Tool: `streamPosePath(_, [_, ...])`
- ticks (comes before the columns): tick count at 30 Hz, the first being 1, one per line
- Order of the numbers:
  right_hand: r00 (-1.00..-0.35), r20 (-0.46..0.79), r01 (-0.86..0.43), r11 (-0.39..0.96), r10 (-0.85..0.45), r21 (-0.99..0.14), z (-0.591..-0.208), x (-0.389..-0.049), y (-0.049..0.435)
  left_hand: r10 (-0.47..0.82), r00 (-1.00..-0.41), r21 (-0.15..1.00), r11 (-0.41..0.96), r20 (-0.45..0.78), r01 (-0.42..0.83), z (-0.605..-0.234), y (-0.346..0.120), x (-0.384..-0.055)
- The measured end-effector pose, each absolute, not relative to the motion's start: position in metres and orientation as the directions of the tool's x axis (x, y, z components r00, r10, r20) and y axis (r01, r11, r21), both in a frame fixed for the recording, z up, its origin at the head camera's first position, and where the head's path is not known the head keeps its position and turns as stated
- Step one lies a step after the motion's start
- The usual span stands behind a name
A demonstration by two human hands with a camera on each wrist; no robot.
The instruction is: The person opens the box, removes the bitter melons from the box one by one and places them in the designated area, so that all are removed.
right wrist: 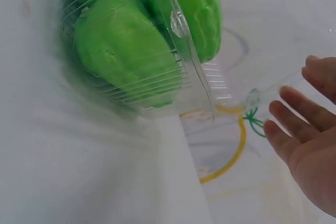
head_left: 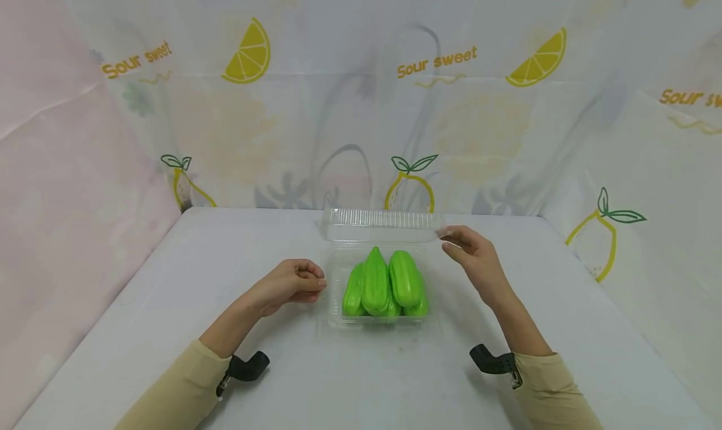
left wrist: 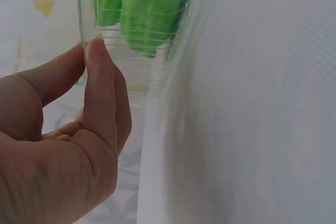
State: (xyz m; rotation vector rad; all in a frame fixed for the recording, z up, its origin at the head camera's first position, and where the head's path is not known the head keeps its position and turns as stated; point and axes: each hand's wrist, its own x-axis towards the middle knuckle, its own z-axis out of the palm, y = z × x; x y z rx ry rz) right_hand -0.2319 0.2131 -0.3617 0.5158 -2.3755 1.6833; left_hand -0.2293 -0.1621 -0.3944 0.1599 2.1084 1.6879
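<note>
A clear plastic clamshell box [head_left: 333,317] sits on the table, holding several glossy bright-green, cucumber-shaped vegetables [head_left: 375,286]. Its ribbed clear lid [head_left: 383,219] is raised and tilted back on the far side. My left hand [head_left: 293,284] is at the box's left side; in the left wrist view, the thumb and fingers [left wrist: 97,51] pinch its rim. At the lid's right end is my right hand [head_left: 476,261], its fingertips right at the lid's edge. The right wrist view shows the fingers [right wrist: 302,111] spread and fairly straight, beside the lid's edge.
The table [head_left: 225,248] has a white cover. Behind it hangs a pale curtain [head_left: 316,104] printed with lemons and lettering, continuing along both sides. Each wrist carries a black camera mount, with one on the left [head_left: 248,366] and one on the right [head_left: 491,360].
</note>
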Motion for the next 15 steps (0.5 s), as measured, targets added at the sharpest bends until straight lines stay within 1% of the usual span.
streamPosePath(3, [-0.920, 0.345, -0.386, 0.264, -0.188, -0.884, -0.363, -0.232, 0.212, 0.349, -0.902, 0.954, 0.244, -0.255, -0.175, -0.394, -0.162, -0.230])
streamPosePath(10, [-0.924, 0.311, -0.364, 0.255, -0.224, -0.896, -0.368, -0.237, 0.211, 0.363, -0.899, 0.958, 0.232, -0.245, -0.168, -0.394, -0.163, -0.231])
streamPosePath(15, [-0.914, 0.319, -0.374, 0.212, -0.251, -0.903, -0.373, -0.239, 0.207, 0.374, -0.895, 0.959, 0.228, -0.244, -0.167, -0.394, -0.163, -0.230])
